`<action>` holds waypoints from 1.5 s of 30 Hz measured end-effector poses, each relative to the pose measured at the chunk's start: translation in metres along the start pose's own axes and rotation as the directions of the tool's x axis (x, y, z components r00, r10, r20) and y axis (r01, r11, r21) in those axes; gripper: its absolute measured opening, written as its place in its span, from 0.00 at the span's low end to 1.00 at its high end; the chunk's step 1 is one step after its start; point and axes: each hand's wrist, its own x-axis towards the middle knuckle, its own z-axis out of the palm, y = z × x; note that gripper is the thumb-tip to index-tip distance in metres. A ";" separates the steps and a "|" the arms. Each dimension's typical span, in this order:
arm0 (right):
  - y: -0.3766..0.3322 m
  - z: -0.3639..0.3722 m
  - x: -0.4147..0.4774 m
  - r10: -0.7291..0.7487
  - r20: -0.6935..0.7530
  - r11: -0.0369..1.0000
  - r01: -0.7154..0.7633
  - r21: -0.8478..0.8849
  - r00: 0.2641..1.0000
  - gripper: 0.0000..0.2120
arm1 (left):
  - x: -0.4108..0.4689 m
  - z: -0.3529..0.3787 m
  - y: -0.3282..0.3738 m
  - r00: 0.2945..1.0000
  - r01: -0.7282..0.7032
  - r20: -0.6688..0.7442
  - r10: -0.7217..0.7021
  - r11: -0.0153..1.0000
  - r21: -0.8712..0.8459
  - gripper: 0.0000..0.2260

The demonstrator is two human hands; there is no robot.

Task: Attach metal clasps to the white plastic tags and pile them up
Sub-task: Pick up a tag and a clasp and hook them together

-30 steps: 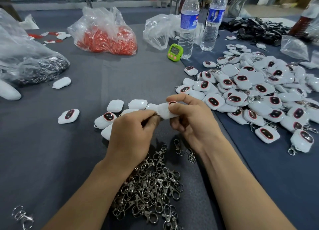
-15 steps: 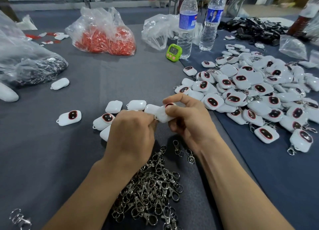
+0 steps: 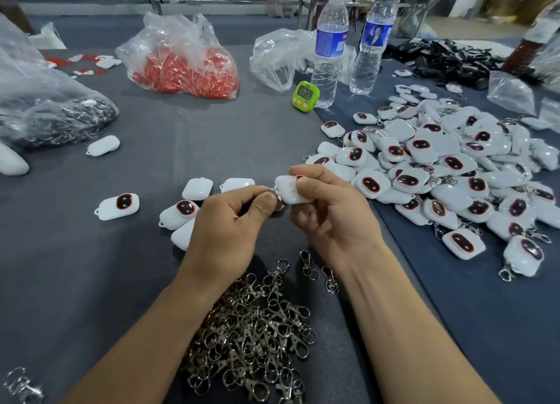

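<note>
The right hand (image 3: 330,218) is pinching a white tag (image 3: 289,190) between thumb and fingers just above the tabletop (image 3: 212,137), while the left hand (image 3: 230,221) is gripping a metal clasp (image 3: 272,191) and pressing its ring against the tag's corner. With the join hiding behind the fingers, the ring is risking slipping past the small loop. The tag is also risking twisting free and dropping among the loose clasps (image 3: 257,328) instead of joining the finished pile (image 3: 439,167).

Left grip (image 3: 230,221), right grip (image 3: 330,218), forearms (image 3: 145,343) bare; nails seemingly short.
</note>
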 end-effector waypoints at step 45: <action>0.005 0.002 0.000 -0.080 -0.060 0.992 0.073 -0.104 0.995 0.12 | -0.007 0.004 -0.002 0.985 -0.092 -0.127 0.120 0.974 0.208 0.07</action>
